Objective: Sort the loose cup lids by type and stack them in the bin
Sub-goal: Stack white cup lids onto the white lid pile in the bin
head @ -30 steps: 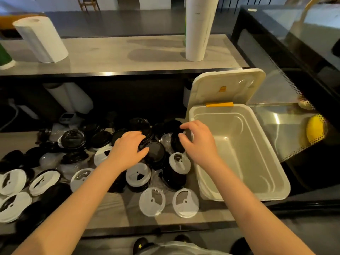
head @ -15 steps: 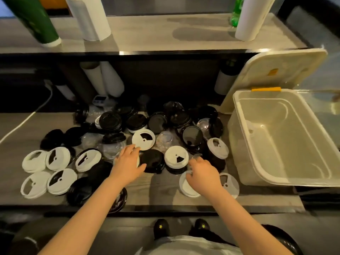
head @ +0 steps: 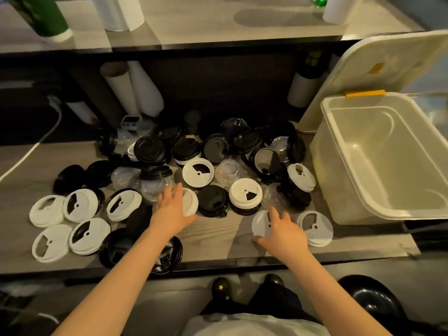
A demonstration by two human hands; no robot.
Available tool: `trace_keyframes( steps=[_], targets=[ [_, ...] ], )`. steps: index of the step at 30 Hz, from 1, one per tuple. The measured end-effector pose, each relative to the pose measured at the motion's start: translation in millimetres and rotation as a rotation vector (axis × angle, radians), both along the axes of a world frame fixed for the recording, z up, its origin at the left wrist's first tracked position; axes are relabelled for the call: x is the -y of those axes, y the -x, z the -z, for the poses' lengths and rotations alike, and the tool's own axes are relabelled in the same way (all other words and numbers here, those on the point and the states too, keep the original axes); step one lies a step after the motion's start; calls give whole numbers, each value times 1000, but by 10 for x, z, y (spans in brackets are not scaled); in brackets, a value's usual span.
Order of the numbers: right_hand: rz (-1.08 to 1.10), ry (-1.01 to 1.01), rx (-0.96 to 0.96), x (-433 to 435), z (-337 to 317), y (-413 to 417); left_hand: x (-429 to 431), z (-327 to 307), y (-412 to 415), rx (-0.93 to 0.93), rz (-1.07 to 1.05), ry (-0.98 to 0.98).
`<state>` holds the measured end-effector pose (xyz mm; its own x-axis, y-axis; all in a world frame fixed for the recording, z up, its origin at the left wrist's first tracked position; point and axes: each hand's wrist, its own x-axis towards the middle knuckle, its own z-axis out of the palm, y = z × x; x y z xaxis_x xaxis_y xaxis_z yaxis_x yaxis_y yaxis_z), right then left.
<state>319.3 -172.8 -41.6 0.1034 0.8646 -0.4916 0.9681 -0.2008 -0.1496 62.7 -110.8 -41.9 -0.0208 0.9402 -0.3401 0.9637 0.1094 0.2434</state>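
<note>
Both pulled back to the near row: left hand [head: 169, 212] flat on a white sip lid [head: 191, 202], right hand [head: 283, 231] clasping a flat white lid [head: 260, 223]; bin [head: 334, 185] empty yet.

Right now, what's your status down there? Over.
Left hand on white lid. Right hand gripping flat lid. Bin: no lids visible yet. Pile mixed: black, white, clear.

Bare tabletop [head: 230, 238] lies open between the left hand [head: 169, 212] and right hand [head: 283, 235]. The lid pile [head: 218, 151] crowds ahead, and the open bin [head: 335, 185] blocks beyond the right hand.
</note>
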Motion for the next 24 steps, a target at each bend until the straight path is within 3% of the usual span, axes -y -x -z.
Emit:
trace_keyframes(
  steps=[8,12,20,24],
  targets=[
    [-34,-95,-46,39,17,72,96,-103,-51,16,40,-147],
    [24,-178,-159,57,-57,81,118,-202,-179,122,85,-201],
    [242,-401,-732,-152,-473,274,135,-356,-515,376,175,-145],
    [177,-383,-840,-248,-599,364,181,-415,-627,447,233,-148]
  ],
)
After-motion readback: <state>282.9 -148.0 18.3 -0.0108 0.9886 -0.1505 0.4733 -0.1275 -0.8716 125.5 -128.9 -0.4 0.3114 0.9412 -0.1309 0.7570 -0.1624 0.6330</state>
